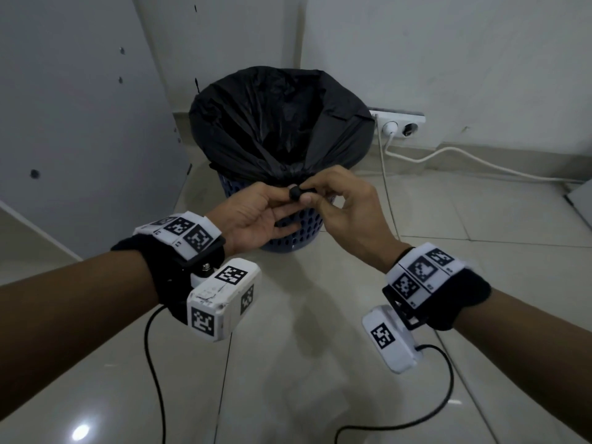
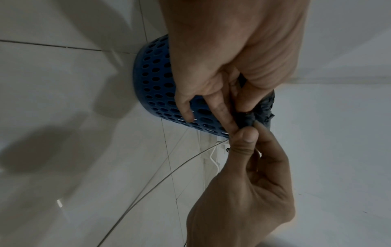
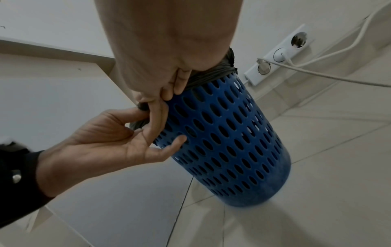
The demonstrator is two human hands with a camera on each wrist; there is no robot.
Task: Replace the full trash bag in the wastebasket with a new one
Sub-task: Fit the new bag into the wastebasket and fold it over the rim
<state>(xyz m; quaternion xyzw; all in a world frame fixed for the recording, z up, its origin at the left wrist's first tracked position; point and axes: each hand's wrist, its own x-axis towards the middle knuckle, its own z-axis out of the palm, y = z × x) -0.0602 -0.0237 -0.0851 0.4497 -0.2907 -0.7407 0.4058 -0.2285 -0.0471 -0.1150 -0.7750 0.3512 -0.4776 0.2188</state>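
Note:
A blue perforated wastebasket (image 1: 299, 227) (image 2: 155, 80) (image 3: 228, 142) stands on the tiled floor in a corner. A black trash bag (image 1: 282, 123) (image 3: 211, 76) lines it and is folded over the rim. At the near rim the bag's slack is twisted into a small knot (image 1: 295, 193) (image 2: 246, 117) (image 3: 142, 107). My left hand (image 1: 283, 201) (image 2: 222, 66) (image 3: 105, 142) pinches this knot from the left, its lower fingers against the basket wall. My right hand (image 1: 309, 195) (image 2: 243, 183) (image 3: 160, 50) pinches the same knot from the right. The bag's contents are hidden.
A white power strip (image 1: 398, 125) (image 3: 279, 53) sits at the wall base right of the basket, with a white cable (image 1: 464, 158) running right along the floor. A white cabinet panel (image 1: 80, 123) stands at left. Black wrist-camera cables (image 1: 153, 363) trail over the floor tiles.

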